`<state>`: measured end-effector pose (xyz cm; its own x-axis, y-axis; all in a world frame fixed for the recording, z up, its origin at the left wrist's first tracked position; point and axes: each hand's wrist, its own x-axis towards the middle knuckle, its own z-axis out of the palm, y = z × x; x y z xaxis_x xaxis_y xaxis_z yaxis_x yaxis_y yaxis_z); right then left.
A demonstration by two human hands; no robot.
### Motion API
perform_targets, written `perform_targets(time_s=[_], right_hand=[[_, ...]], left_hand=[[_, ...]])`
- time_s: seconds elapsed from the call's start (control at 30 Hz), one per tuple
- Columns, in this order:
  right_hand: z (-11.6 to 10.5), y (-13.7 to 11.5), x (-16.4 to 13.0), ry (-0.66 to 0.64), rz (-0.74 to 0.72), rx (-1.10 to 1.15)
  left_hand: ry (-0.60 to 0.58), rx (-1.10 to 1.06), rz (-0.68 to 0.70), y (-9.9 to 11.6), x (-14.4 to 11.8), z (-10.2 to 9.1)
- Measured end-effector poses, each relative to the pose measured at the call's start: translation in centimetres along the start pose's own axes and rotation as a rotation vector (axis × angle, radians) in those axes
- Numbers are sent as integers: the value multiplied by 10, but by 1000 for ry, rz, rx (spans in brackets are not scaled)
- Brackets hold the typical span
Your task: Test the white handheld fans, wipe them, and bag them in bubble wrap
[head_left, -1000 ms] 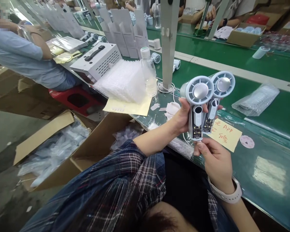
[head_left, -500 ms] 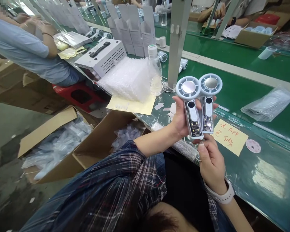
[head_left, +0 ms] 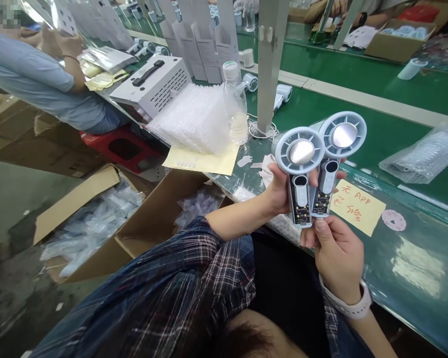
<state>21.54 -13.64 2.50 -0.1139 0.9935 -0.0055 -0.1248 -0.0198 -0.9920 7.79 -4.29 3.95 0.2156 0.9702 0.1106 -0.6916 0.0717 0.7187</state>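
Fans [head_left: 300, 169] in both hands, above yellow note [head_left: 358, 208], near bottle [head_left: 235, 107].

We see left hand [head_left: 280, 191] only in part: palm and most fingers hidden behind two fan units [head_left: 309, 169]. Right hand [head_left: 336, 256] shows back only; fingertips at units' lower ends hidden, grip unclear to us. Nearer unit overlaps farther one's handle. Board markings inside handles too small to read. Co-worker [head_left: 33, 84] cut off by left edge, face blurred. Plastic bag [head_left: 421, 156] cut off at right edge, contents indistinct. Cardboard box [head_left: 97, 219] contents just blurred plastic to us.
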Motion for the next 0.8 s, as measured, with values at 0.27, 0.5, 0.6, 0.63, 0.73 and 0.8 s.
perform_targets(time_s=[0.27,0.5,0.6,0.63,0.73,0.8], right_hand=[[9,5,-3,136,-65,104],[-11,-6,2,13,-163,-324],[-30,-17,12,79,-368,-519],[-36,-19,16,161,-409,-586],[-48,-19,25,242,-355,-549],[-50,-16,24,82,-233,-335]], left_hand=[[-38,46,-71,-20,2,-9],[76,20,-26,-9,5,-8],[147,55,48,3,4,-11],[131,86,54,8,1,-13],[-88,252,-62,21,-14,-21],[-214,314,-176,28,-24,-28]])
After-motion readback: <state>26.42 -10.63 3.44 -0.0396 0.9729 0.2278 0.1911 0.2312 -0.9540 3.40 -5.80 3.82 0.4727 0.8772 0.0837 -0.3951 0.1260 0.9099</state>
